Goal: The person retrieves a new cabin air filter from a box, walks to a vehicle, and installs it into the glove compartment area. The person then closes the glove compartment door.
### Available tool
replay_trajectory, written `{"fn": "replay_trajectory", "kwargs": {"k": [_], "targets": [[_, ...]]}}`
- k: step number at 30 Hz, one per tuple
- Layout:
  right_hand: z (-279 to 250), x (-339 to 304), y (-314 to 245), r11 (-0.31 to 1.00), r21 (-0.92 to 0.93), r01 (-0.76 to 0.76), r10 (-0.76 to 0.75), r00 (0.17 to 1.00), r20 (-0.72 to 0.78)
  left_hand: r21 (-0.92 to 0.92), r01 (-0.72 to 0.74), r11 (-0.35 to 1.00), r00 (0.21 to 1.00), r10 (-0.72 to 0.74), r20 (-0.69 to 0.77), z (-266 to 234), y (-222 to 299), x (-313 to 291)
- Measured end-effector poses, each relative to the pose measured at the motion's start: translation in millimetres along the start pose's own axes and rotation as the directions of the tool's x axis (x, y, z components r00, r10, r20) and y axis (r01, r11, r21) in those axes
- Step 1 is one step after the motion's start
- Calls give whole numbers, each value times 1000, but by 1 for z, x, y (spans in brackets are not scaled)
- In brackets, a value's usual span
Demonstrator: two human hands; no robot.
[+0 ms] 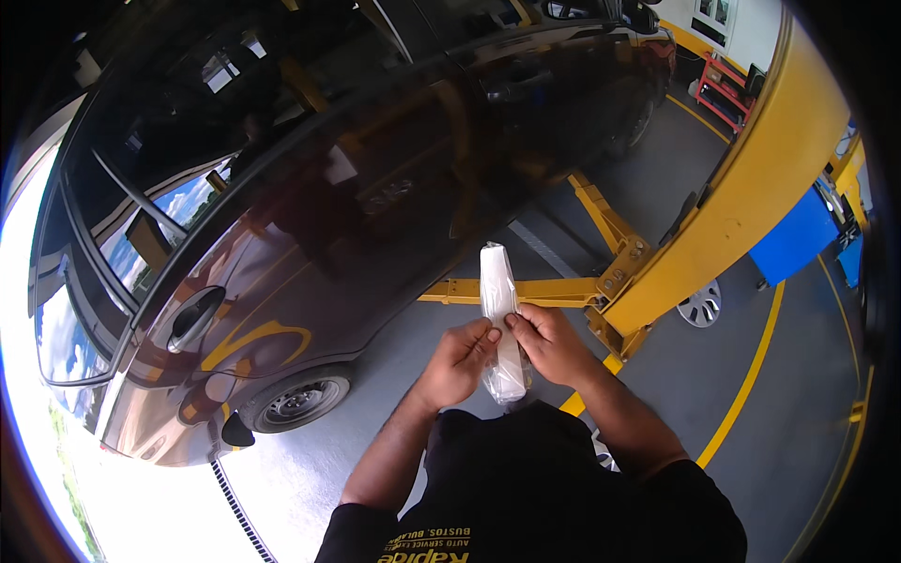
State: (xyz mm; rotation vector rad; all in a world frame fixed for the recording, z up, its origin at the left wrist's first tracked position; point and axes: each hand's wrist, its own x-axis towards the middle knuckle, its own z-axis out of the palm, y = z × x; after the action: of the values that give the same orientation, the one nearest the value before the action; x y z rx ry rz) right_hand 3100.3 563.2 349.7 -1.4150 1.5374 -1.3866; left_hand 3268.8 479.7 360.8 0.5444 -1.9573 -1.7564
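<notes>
One long, narrow white package in clear, crinkled plastic is held in front of our chest, its far end pointing away from us toward the car. Our left hand grips it from the left, fingers curled in and thumb on the wrap; our right hand is closed on it from the right, its thumb pressed to the film a little higher up. The two thumbs come near each other around the package's middle — white shows above and below them, and the lower end sits just by the collar of our black shirt.

Beyond our hands we have the dark, glossy car, with sky and clouds mirrored in its windows and its rear wheel off to our left. To our right a thick yellow post leans across the view, and a yellow lift arm runs from its foot behind the package toward the car. A silver wheel cover lies on the grey floor beside the post, near a yellow painted line. Farther off we see a blue panel and a red cart.
</notes>
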Motion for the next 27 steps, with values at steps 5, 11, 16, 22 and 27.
{"fn": "replay_trajectory", "kwargs": {"k": [5,11,16,22,27], "targets": [[-25,38,39,988,153,-16,21,999,-30,-260,146,954,989,-131,73,-11,-38,65],[-53,104,85,916,378,-136,189,976,-105,-457,241,856,970,-199,139,-27,-67,167],[-100,176,91,958,151,-243,258,962,-87,-17,71,997,982,-67,175,-66,-73,284],[-158,242,63,870,82,-487,492,867,-75,72,-5,997,881,-29,472,-76,-31,379],[-179,236,71,706,611,-358,508,857,-85,-429,205,880,822,83,563,-97,-56,421]]}}
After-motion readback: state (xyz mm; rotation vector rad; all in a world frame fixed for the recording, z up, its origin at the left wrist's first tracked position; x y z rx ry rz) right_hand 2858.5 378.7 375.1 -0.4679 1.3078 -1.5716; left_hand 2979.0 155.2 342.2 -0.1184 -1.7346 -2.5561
